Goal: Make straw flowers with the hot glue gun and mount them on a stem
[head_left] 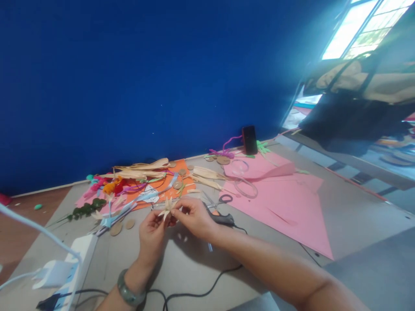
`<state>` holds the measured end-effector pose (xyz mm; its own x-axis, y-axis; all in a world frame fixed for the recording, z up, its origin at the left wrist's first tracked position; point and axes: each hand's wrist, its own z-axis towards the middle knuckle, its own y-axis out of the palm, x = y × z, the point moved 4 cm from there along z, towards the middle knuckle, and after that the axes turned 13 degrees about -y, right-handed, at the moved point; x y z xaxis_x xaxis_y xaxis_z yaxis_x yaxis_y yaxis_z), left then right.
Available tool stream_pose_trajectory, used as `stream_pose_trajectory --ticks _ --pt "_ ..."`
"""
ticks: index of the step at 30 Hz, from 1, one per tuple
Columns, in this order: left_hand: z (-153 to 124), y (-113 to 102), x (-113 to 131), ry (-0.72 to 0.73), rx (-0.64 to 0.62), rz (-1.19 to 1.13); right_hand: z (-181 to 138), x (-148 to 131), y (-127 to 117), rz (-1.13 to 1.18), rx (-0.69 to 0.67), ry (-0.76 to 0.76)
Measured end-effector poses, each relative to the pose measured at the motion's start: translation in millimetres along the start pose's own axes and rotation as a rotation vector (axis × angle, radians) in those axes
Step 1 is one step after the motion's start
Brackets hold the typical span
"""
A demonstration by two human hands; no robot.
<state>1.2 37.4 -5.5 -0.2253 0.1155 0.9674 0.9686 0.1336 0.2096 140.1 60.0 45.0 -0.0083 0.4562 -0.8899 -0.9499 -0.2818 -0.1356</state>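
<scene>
A small cream flower with pointed petals (pixel 167 209) is held up between both hands over the table. My left hand (pixel 152 235), with a green bangle (pixel 127 290) on its wrist, pinches the flower from below. My right hand (pixel 194 216) has thumb and fingertips closed on the flower's right side. Just behind my right hand lies a black glue gun (pixel 223 218), partly covered by it. Scissors with dark handles (pixel 225 199) rest beyond the glue gun.
An orange sheet (pixel 162 185) bears dried husk strips (pixel 142 170) and round discs (pixel 178 185). Pink sheets (pixel 285 207) cover the right side. A phone (pixel 249 140) leans at the back. A power strip (pixel 81 255) and a black cable (pixel 201 296) lie in front. The blue wall (pixel 145 86) bounds the table.
</scene>
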Motion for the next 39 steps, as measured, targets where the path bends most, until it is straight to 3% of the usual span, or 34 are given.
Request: stream_pose_trajectory --ticks 11,21,30,39 --pt "-3 1 8 0.083 0.021 0.101 -1 -11 -3 -0.082 0.019 0.007" --pt "-2 -2 3 0.083 0.02 0.131 -2 -12 -4 -0.111 0.052 0.007" --pt "-4 -6 9 0.15 0.071 0.273 -2 -8 -4 -0.143 0.058 -0.038" --pt "-6 -3 16 0.165 0.062 0.268 -3 -5 -5 -0.144 0.043 -0.033"
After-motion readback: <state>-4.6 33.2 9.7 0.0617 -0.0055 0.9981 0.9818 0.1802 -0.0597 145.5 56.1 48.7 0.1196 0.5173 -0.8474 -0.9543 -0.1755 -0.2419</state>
